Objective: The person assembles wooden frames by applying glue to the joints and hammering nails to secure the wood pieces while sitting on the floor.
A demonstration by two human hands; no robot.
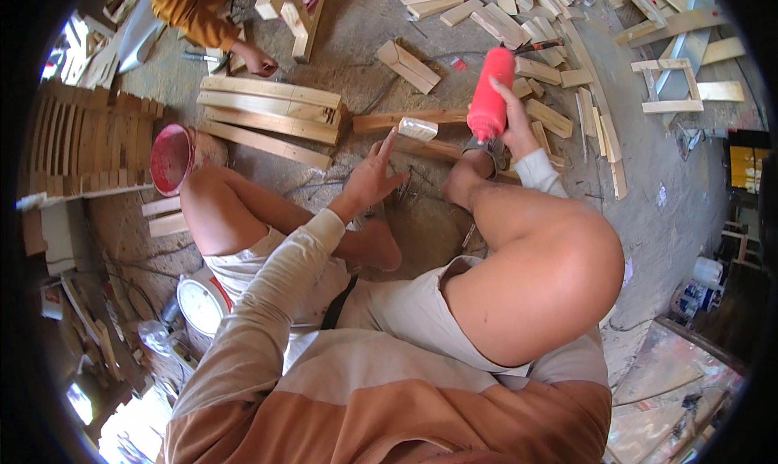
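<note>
In my right hand (pixel 516 117) is a red plastic squeeze bottle (pixel 489 91), tilted with its narrow nozzle end toward me. My fingers wrap around its right side. My left hand (pixel 374 175) reaches forward between my knees, thumb apart and fingers stretched out. At its fingertips is a small pale piece (pixel 419 129) with a shiny, light-coloured surface; I cannot tell whether the fingertips touch it. Just beyond and below the bottle, long wooden strips (pixel 381 122) lie on the floor near my foot (pixel 472 172).
A person's hand (pixel 258 61) in an orange sleeve is at the upper left, near a stack of wooden bars (pixel 271 106). A red-stained bucket (pixel 172 160) stands by my left knee. Wood offcuts (pixel 494 22) and a small wooden frame (pixel 671 85) lie at the far right.
</note>
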